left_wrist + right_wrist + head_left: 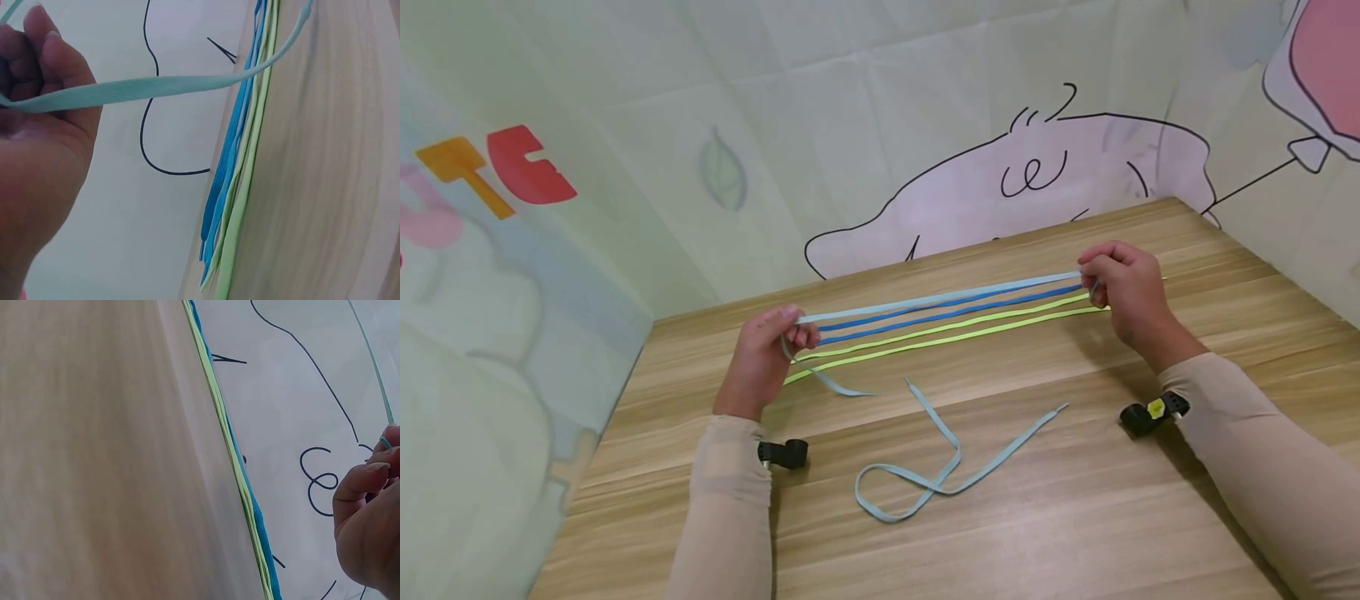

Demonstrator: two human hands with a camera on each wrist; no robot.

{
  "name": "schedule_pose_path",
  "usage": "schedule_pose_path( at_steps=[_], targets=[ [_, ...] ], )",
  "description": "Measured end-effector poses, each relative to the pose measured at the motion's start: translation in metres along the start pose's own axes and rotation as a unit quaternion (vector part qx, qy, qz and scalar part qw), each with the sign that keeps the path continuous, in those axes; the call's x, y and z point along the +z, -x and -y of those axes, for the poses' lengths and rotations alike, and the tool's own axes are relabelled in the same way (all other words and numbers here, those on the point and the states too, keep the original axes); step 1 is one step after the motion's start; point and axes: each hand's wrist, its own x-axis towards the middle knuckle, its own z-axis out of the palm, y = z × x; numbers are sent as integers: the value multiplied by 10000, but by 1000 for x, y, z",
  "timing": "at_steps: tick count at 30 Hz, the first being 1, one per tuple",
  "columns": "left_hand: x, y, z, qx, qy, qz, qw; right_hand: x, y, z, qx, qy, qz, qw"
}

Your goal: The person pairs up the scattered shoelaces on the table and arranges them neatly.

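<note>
A light blue shoelace is stretched between both hands, above the far part of the table. My left hand pinches it near one end, and a short tail hangs from the fingers. At the other side my right hand pinches it between thumb and fingers, with a small bit of lace poking out, seen in the right wrist view. Below and alongside the stretched lace lie two blue shoelaces and two yellow-green shoelaces, roughly parallel. Nearer to me, a second light blue shoelace lies loose in a crossed loop.
The wood-grain table reaches back to a printed cloth backdrop with cartoon drawings. A small black camera is strapped on the left wrist, another camera on the right. Light sleeves cover both forearms.
</note>
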Motion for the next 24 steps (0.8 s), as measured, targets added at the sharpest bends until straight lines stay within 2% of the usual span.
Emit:
schedule_pose_path(
  at_steps=[7,15,24],
  targets=[
    [-5,1,-2,65,226,-77,9997,-7,-2,1,242,142,41,9996],
    [-11,2,-4,215,491,-113,9985,-11,-4,-1,371,618,110,9973],
    [-19,6,-6,218,374,-9,9991,-15,-4,-1,756,1195,143,9899]
  ],
)
